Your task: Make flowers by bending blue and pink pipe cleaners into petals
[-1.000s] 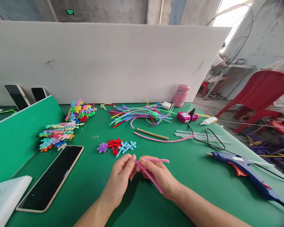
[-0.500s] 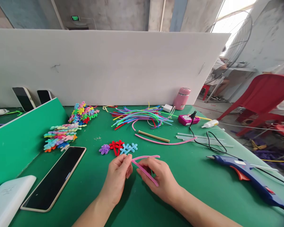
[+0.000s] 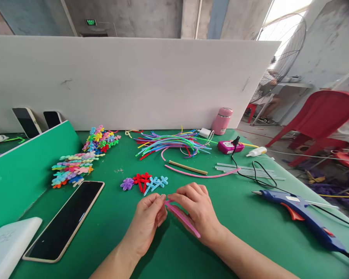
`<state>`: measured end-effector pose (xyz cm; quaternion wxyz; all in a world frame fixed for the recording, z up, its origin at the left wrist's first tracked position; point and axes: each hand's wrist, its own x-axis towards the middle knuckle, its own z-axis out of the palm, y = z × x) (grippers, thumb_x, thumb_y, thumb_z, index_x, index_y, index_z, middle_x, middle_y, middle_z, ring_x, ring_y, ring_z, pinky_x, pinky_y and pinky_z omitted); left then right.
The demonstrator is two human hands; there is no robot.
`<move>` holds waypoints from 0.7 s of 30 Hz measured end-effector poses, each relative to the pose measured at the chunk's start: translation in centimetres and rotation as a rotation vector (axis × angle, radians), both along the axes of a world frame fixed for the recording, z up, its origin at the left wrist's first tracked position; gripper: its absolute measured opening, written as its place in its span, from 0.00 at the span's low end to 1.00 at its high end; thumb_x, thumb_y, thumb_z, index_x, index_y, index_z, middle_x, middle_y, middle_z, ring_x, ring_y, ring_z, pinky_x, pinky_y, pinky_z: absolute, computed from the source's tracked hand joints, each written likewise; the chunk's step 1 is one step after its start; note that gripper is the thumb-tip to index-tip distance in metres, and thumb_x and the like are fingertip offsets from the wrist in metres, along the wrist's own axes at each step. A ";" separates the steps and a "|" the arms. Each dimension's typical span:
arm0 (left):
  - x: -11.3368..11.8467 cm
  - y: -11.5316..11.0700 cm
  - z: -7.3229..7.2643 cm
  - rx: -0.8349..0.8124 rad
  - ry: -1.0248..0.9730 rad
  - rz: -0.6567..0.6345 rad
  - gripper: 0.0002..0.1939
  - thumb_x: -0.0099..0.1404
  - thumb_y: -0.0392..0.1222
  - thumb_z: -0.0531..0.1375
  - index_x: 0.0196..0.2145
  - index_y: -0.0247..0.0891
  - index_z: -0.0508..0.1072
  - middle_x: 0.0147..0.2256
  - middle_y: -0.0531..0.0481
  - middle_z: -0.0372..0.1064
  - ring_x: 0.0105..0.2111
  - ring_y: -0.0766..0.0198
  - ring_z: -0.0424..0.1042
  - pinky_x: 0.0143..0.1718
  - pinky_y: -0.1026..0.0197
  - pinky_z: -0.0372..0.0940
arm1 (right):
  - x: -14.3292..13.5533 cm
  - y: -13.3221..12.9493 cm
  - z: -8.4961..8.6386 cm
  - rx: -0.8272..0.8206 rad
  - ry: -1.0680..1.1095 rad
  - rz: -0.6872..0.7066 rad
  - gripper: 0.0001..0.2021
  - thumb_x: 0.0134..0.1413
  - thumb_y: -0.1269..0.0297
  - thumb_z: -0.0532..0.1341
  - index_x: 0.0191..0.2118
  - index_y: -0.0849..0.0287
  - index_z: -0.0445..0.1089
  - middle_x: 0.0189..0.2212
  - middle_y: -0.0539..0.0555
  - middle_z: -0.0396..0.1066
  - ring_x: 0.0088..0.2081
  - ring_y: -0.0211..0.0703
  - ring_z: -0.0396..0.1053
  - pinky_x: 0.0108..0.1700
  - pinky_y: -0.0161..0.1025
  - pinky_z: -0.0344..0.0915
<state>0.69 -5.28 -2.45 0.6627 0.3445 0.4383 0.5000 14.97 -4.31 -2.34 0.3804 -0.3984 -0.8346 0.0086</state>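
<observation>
Across the lower centre of the frame, above a green tabletop point(image 3: 113, 217): one pink fuzzy pipe-cleaner stem point(image 3: 186, 222), in hand. Left hand point(image 3: 144, 223): thumb and forefinger closed in a pinch at the stem's upper end. Right hand point(image 3: 203, 219): fingers curled over the same stem just beside that pinch, thumb mostly hidden.

Completed, to all appearances: one purple fuzzy flower point(image 3: 127, 184), two red fuzzy flowers with stalks point(image 3: 142, 180) and two light-blue fuzzy flowers with stalks point(image 3: 155, 183), set in a row at centre; at left of centre, two heaps of small multicoloured fuzzy shapes, an upper one point(image 3: 100, 139) and a lower one point(image 3: 74, 168).

Unworked: a loose bundle of mixed-colour stems point(image 3: 174, 144), upper centre; one long pink stem point(image 3: 203, 177), gently curved, below it. The piece in hand seems at an early stage, with no petals or loops visible.

Appearance of the held stem: bright pink, soft-napped, nearly straight, slanting down to the right across the right palm, free end lowest. Whether it is doubled, or bent inside the fingertips, cannot be told.
</observation>
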 end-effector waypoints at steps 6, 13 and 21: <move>0.0 0.0 0.2 -0.036 0.033 -0.060 0.19 0.53 0.44 0.59 0.15 0.37 0.53 0.14 0.60 0.46 0.17 0.74 0.46 0.19 0.69 0.48 | 0.0 0.2 0.2 -0.030 -0.096 0.058 0.09 0.55 0.64 0.53 0.29 0.58 0.67 0.25 0.51 0.67 0.29 0.37 0.59 0.33 0.38 0.46; -0.3 0.0 0.1 0.070 0.193 -0.138 0.18 0.56 0.46 0.56 0.16 0.37 0.54 0.15 0.60 0.46 0.18 0.72 0.47 0.19 0.67 0.47 | -0.4 -0.1 0.1 -0.051 -0.170 0.093 0.12 0.54 0.67 0.49 0.23 0.60 0.63 0.20 0.50 0.62 0.24 0.35 0.56 0.30 0.38 0.45; -0.1 -0.3 0.6 0.222 0.350 -0.115 0.16 0.59 0.47 0.52 0.17 0.38 0.58 0.17 0.57 0.50 0.20 0.69 0.50 0.23 0.66 0.49 | -0.6 -0.4 0.6 -0.480 0.222 0.190 0.14 0.56 0.66 0.48 0.21 0.60 0.61 0.19 0.49 0.62 0.24 0.34 0.57 0.31 0.36 0.51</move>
